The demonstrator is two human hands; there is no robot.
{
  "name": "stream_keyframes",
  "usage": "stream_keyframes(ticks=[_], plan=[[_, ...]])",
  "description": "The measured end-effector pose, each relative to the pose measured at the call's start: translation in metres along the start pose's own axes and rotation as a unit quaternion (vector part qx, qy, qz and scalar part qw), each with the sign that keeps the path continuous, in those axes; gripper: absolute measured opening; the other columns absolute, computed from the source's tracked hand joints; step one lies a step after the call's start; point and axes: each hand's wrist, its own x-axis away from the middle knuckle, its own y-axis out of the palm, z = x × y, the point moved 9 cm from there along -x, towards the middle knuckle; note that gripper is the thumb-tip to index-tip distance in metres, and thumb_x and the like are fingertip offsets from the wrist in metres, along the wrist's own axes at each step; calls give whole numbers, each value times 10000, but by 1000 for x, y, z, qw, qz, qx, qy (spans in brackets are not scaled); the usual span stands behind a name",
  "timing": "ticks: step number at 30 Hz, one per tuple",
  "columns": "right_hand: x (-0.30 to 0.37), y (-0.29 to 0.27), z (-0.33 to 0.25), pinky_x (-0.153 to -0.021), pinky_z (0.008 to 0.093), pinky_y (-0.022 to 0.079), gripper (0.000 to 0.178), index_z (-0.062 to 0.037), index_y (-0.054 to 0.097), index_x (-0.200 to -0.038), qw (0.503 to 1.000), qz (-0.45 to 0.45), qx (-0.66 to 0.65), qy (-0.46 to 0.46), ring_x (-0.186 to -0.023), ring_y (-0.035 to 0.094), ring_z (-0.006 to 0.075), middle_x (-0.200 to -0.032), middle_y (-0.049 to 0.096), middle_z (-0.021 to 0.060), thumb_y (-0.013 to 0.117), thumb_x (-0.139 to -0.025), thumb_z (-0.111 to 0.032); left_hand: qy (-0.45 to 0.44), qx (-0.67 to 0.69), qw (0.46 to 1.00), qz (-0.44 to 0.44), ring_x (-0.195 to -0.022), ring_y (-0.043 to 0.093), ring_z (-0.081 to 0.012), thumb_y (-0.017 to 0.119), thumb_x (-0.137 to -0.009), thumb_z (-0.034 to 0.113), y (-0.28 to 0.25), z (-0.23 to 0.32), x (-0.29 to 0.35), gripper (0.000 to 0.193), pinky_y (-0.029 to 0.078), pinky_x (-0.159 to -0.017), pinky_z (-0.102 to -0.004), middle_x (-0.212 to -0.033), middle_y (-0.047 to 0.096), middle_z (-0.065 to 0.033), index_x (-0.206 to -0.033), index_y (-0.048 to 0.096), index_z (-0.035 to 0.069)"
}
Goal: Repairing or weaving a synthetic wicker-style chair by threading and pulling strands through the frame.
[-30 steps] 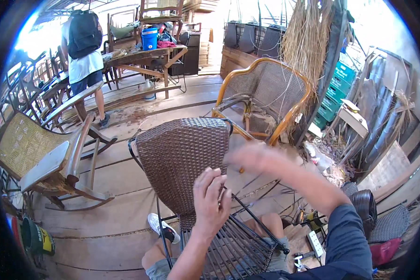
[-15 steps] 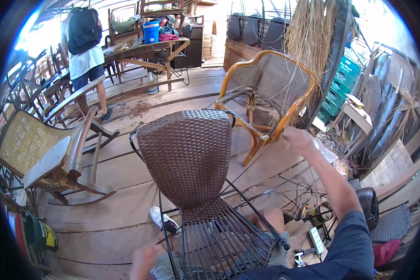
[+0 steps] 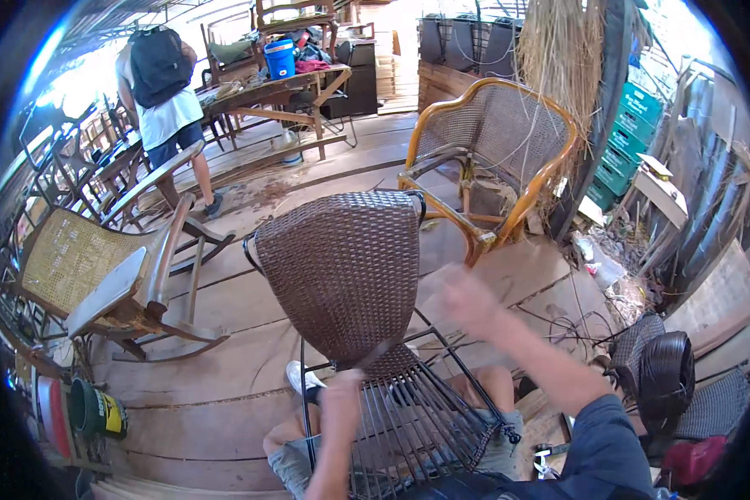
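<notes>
In front of me stands a chair with a dark brown woven back on a thin black metal frame. Its seat carries spaced dark strands, with a closely woven patch near the back. My left hand is closed at the left side of the seat, level with the foot of the backrest. A dark weaving strip runs up from its fingers across the woven patch. My right hand, smeared by motion, is raised right of the backrest with fingers curled in; what they hold cannot be made out.
A rattan armchair stands ahead on the right, a wooden rocking chair on the left. Coiled dark strips lie at my right. Buckets sit at lower left. A person with a backpack stands near a cluttered workbench.
My right hand has come back from far out on the right toward the backrest. My left hand has risen from low at the left to the woven patch. The view has shifted slightly.
</notes>
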Motion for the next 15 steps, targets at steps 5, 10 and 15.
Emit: stream_keyframes(ticks=[5,10,15], plan=[[30,78,-65,-690,379,491,172,-103,612,-947,939,-272,-205,-58,-776,590,288,-963,592,79,523,-847,-213,-2,199,980,14,-792,608,-314,538,-854,185,-25,78,-21,166,486,-695,-385,-835,618,-149,-867,626,45],[80,40,28,-588,371,469,121,-114,660,-820,961,-268,-33,56,-680,588,312,-756,621,122,643,-724,-187,-56,74,994,-61,-791,609,-299,539,-855,302,-46,-17,32,246,486,-665,-394,-830,631,-114,-821,626,74],[199,7,216,-802,413,426,292,-64,624,-962,928,-247,114,255,-918,543,349,-1004,602,146,556,-819,-309,-188,-14,980,-65,-744,606,-309,541,-852,308,-100,-82,75,241,484,-622,-390,-786,627,-108,-791,626,91]])
